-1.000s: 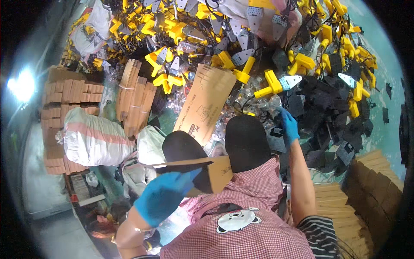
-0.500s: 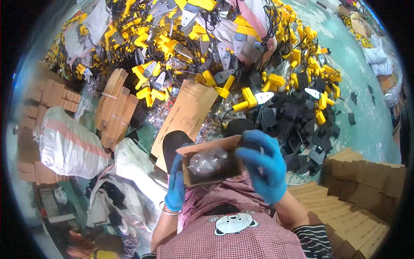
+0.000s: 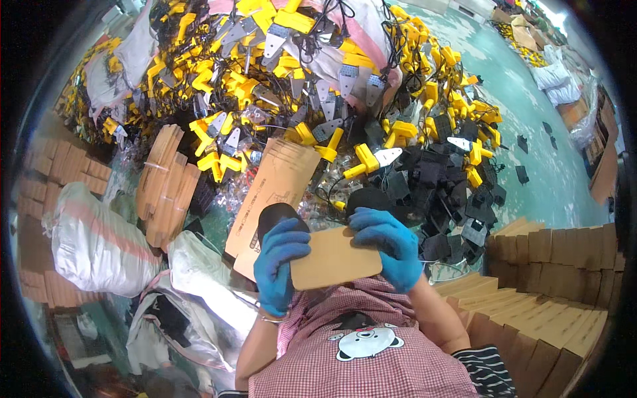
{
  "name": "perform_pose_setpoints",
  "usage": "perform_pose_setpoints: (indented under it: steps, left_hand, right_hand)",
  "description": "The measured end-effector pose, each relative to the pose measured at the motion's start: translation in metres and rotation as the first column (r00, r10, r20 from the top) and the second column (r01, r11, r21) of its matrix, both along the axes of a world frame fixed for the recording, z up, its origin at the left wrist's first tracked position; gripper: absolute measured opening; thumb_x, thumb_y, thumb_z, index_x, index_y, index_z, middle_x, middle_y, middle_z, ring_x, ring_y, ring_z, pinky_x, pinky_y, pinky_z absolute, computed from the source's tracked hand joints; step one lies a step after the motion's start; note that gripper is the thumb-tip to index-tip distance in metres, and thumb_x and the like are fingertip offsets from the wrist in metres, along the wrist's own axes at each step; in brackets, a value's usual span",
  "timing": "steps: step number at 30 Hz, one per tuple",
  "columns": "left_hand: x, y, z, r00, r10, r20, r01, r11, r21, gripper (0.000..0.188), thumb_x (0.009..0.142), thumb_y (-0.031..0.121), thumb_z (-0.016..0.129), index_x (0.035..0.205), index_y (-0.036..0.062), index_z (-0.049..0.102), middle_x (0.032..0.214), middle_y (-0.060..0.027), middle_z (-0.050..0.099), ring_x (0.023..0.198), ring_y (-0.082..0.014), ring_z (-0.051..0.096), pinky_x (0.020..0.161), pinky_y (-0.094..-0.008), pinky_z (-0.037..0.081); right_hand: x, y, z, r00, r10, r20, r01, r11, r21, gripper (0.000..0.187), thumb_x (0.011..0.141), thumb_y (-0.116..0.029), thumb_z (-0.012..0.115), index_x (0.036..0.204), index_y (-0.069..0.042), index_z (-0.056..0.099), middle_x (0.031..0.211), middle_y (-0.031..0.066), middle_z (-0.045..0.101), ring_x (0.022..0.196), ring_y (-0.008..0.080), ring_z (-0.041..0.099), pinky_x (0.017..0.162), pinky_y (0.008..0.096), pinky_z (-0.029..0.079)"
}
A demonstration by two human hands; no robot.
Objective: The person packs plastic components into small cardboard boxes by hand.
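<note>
A small brown cardboard box [image 3: 336, 260] is held over my lap, its plain end flap facing up with rounded corners toward me. My left hand [image 3: 279, 262], in a blue glove, grips the box's left side with fingers curled at the upper left of the flap. On the other side my right hand [image 3: 390, 247], gloved in blue too, closes round the right edge, fingertips at the upper right corner. The flap hides the inside of the box. Beyond it, a flat unfolded carton [image 3: 275, 192] leans near my left knee.
Ahead rises a large heap of yellow-handled tools with grey metal plates [image 3: 285, 73] and black cords. Black flat pieces [image 3: 431, 179] lie right of my knees. Stacked brown boxes [image 3: 531, 318] stand at right, a bundle of flat cartons [image 3: 166, 189] and white sacks [image 3: 99, 239] at left.
The box's open end, which showed a clear plastic-wrapped item inside, is now covered by the flap. My right hand has come down onto the box's right side; my left hand has moved up.
</note>
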State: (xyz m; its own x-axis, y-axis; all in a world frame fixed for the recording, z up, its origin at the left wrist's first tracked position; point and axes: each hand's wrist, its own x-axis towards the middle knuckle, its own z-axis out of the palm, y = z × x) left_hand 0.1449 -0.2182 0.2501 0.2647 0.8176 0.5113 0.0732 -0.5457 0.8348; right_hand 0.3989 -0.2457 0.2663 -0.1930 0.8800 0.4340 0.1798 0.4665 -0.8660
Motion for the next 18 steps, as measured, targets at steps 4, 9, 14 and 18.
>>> perform_pose_setpoints:
  steps: [4, 9, 14, 18]
  left_hand:
    - [-0.027, 0.001, 0.039, 0.839, -0.022, -0.544, 0.135, 0.976, 0.168, 0.037, 0.091, 0.028, 0.061, 0.120, 0.0052, 0.066, 0.137, -0.0131, 0.062, 0.136, -0.0441, 0.047, 0.115, -0.0590, 0.031]
    - [-0.022, -0.001, 0.038, 0.804, -0.179, -0.567, 0.293, 0.949, 0.116, 0.056, 0.081, 0.020, 0.077, 0.133, 0.0091, 0.060, 0.144, -0.0129, 0.057, 0.139, -0.0427, 0.046, 0.117, -0.0561, 0.032]
    - [-0.027, 0.018, 0.054, 0.796, -0.236, -0.557, 0.371, 0.918, 0.142, 0.041, 0.084, 0.012, 0.075, 0.122, 0.0072, 0.060, 0.138, -0.0156, 0.061, 0.130, -0.0415, 0.054, 0.110, -0.0525, 0.041]
    - [-0.028, 0.034, 0.062, 0.852, -0.247, -0.462, 0.341, 0.931, 0.130, 0.037, 0.083, 0.003, 0.074, 0.117, 0.0056, 0.059, 0.133, -0.0172, 0.063, 0.127, -0.0417, 0.057, 0.105, -0.0481, 0.047]
  right_hand:
    - [0.023, -0.001, 0.033, 0.936, 0.083, 0.343, -0.100, 0.995, 0.030, 0.039, 0.080, -0.009, 0.070, 0.117, 0.000, 0.063, 0.135, 0.0224, 0.057, 0.131, 0.0432, 0.051, 0.116, 0.0532, 0.035]
    - [-0.004, 0.000, 0.027, 0.901, 0.081, 0.427, -0.140, 0.984, 0.108, 0.054, 0.087, -0.027, 0.071, 0.133, -0.004, 0.055, 0.145, 0.0192, 0.050, 0.132, 0.0437, 0.048, 0.116, 0.0550, 0.034]
    - [0.001, 0.016, 0.037, 0.784, 0.138, 0.605, -0.244, 0.965, 0.097, 0.052, 0.089, -0.031, 0.069, 0.135, -0.008, 0.057, 0.139, 0.0192, 0.054, 0.129, 0.0409, 0.051, 0.112, 0.0515, 0.040]
    - [-0.004, 0.028, 0.040, 0.804, 0.088, 0.588, -0.206, 0.969, 0.136, 0.051, 0.090, -0.029, 0.067, 0.135, -0.009, 0.057, 0.135, 0.0169, 0.058, 0.126, 0.0374, 0.055, 0.109, 0.0479, 0.043]
